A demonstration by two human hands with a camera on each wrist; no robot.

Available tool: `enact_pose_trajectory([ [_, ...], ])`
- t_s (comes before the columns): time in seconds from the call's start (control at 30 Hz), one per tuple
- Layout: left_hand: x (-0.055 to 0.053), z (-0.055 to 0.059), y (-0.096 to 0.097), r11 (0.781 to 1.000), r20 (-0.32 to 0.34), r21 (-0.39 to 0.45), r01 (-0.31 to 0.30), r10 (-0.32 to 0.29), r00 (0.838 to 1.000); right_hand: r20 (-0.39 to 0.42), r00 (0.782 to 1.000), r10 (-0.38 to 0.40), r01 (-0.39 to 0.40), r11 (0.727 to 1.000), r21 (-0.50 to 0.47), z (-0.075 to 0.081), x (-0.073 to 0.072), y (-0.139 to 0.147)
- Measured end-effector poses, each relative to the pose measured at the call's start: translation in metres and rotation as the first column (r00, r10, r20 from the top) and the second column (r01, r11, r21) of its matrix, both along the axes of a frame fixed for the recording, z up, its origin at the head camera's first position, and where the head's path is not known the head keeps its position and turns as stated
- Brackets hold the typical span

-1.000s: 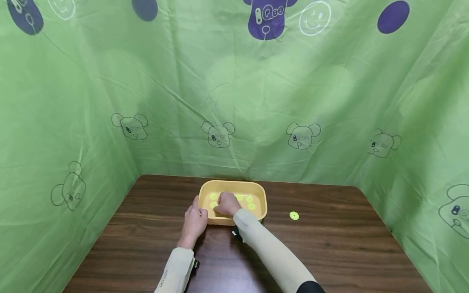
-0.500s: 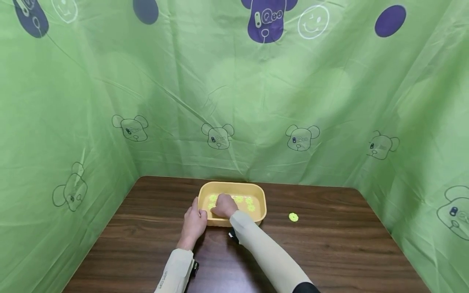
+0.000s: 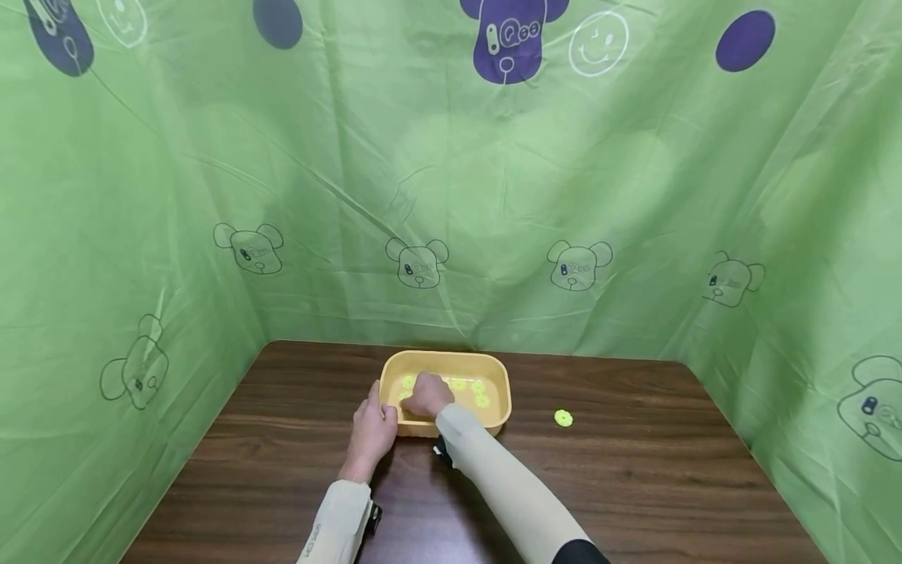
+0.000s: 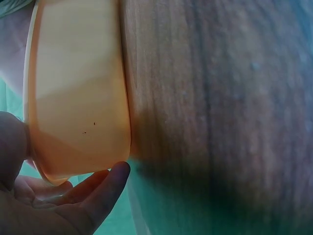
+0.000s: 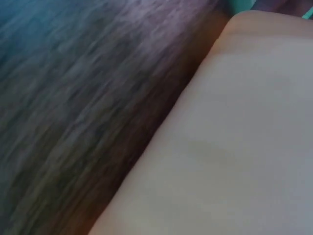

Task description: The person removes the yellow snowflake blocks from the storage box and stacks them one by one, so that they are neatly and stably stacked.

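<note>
A yellow plastic basin stands near the table's back edge. My left hand grips its left front corner; in the left wrist view the thumb is at the rim and the fingers reach along the outer wall. Inside the basin, bright yellow-green flower-shaped pieces lie on the floor at left and right. My right hand reaches in over the front rim, bent down to the floor beside the left pieces. I cannot tell whether its fingers hold one. The right wrist view shows only the basin's outer wall and blurred wood.
One more flower-shaped piece lies by itself on the dark wood table, right of the basin. Green printed curtains hang close behind the table and along both sides.
My right hand has shifted slightly left inside the basin, its forearm following. The left hand keeps its grip on the corner, and the piece on the table stays put.
</note>
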State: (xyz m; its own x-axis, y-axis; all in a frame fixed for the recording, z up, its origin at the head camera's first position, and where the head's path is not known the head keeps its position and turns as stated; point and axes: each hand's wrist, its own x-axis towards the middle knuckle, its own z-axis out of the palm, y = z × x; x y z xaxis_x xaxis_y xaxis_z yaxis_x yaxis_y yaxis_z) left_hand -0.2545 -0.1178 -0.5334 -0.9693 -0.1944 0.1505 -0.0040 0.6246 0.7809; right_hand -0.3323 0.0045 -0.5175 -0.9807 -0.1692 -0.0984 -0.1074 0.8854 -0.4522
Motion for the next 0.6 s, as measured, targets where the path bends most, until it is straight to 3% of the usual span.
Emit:
enact_pose_trajectory([
  [0.17, -0.001, 0.0, 0.0, 1.0, -0.003, -0.003, 0.001, -0.001, 1.0, 0.052, 0.997, -0.048, 0.046, 0.998, 0.039, 0.004, -0.001, -0.002],
  [0.37, -0.001, 0.001, 0.001, 1.0, 0.009, -0.002, -0.003, 0.003, 1.0, 0.074, 0.996, -0.039, 0.04, 0.999, -0.008, 0.009, 0.001, 0.003],
  [0.47, 0.0, 0.002, 0.001, 1.0, 0.003, -0.001, -0.012, 0.012, 1.0, 0.049, 0.999, -0.001, 0.005, 0.996, -0.09, 0.011, 0.003, 0.008],
  [0.6, -0.001, 0.001, 0.0, 1.0, -0.025, -0.005, -0.013, 0.013, 1.0, -0.007, 0.998, 0.064, -0.063, 0.969, -0.239, 0.015, 0.004, 0.017],
])
